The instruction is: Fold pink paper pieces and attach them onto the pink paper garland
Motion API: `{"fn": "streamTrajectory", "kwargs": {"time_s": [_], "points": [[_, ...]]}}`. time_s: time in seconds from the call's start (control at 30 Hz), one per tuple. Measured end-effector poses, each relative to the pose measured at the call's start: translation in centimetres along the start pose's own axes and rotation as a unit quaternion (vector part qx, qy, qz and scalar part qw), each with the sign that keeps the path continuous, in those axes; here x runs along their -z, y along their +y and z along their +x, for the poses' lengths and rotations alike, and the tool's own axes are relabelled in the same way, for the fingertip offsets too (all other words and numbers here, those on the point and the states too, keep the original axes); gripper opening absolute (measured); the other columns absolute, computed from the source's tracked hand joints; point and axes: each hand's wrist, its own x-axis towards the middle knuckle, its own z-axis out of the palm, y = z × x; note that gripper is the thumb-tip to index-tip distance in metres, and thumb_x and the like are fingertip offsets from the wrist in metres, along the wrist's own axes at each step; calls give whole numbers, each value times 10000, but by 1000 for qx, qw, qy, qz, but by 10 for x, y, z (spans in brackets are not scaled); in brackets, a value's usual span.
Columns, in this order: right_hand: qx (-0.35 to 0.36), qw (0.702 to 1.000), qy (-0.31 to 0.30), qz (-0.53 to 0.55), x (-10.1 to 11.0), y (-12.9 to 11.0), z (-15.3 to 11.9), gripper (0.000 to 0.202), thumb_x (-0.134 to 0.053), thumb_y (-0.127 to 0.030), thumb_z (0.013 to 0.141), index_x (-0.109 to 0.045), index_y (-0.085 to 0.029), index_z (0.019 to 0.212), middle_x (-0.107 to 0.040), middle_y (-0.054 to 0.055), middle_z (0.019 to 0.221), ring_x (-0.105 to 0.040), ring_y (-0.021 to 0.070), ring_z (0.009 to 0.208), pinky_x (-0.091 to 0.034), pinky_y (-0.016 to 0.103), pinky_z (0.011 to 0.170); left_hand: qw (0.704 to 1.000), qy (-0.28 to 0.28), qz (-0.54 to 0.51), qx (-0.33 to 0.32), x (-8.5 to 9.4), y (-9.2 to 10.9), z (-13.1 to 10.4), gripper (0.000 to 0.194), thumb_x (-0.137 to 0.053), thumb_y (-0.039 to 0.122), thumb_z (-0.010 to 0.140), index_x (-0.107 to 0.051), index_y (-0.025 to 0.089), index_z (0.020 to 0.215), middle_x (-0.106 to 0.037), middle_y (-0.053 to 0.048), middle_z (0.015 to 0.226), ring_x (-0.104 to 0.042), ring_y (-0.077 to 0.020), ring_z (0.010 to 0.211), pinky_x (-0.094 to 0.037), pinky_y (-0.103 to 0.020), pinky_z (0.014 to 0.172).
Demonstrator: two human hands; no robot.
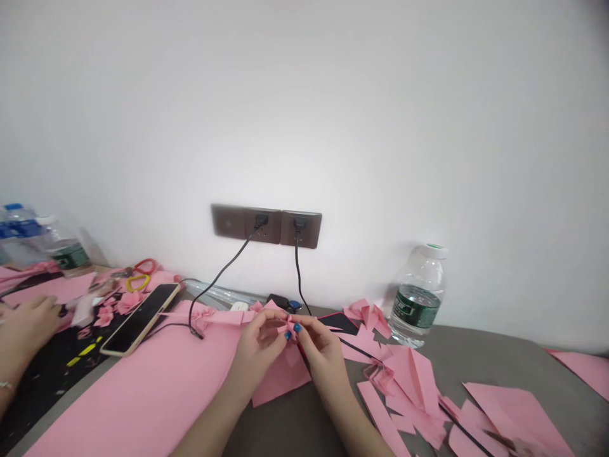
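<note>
In the middle of the head view, my left hand [264, 343] and my right hand [321, 343] meet over the table. Between their fingertips they pinch a small folded piece of pink paper [288, 325], partly covered by the fingers. Both thumbs, with blue nails, press on its near side. Under and behind the hands lies a pink paper sheet [280, 377]. To the left of my left hand spreads a large pink sheet [157, 387]. Pink paper scraps [409, 381] lie to the right of my right hand.
A water bottle [419, 298] stands against the wall at right. A phone [140, 320] lies left, near scissors [143, 274] and paper flowers [105, 315]. Black cables run from the wall socket [301, 228]. Another person's hand [35, 324] is at far left.
</note>
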Motion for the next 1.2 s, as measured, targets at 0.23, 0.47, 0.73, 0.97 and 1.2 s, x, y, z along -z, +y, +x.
{"fn": "streamTrajectory", "kwargs": {"time_s": [0.23,0.47,0.73,0.97,1.2], "points": [[6,998,-30,63,0,-7,0,223,-653,-422,823,-639,-202,853,-651,32,774,-602,156,699,-499,269,661,1000,19,-17,-8,-2,8,-1,156,-694,166,675,-630,185,817,-649,-41,902,-637,-201,946,-538,-291,809],[34,996,-39,69,-3,-2,-2,325,-763,-312,726,-539,-233,949,-602,4,829,-594,141,699,-485,246,629,999,39,-17,-29,0,6,0,218,-694,158,667,-650,193,877,-656,-38,912,-637,-185,922,-530,-271,801],[44,997,-52,22,-1,0,-2,161,-673,-321,823,-610,-208,918,-629,24,818,-602,151,713,-474,251,624,999,12,-24,-39,-1,7,-1,189,-679,143,687,-658,191,869,-677,-34,883,-654,-189,911,-535,-280,817],[91,995,-48,-19,2,1,0,94,-642,-290,847,-656,-199,836,-660,60,879,-611,185,822,-474,288,717,999,7,-22,-49,1,5,-1,160,-665,133,707,-656,192,855,-669,-32,890,-647,-192,957,-530,-280,846],[54,998,-24,7,4,2,0,110,-670,-306,825,-629,-204,818,-640,29,787,-603,160,722,-475,261,649,1000,-1,-17,-20,2,3,-3,159,-686,176,731,-650,197,884,-671,-47,954,-643,-200,982,-539,-269,803]]}}
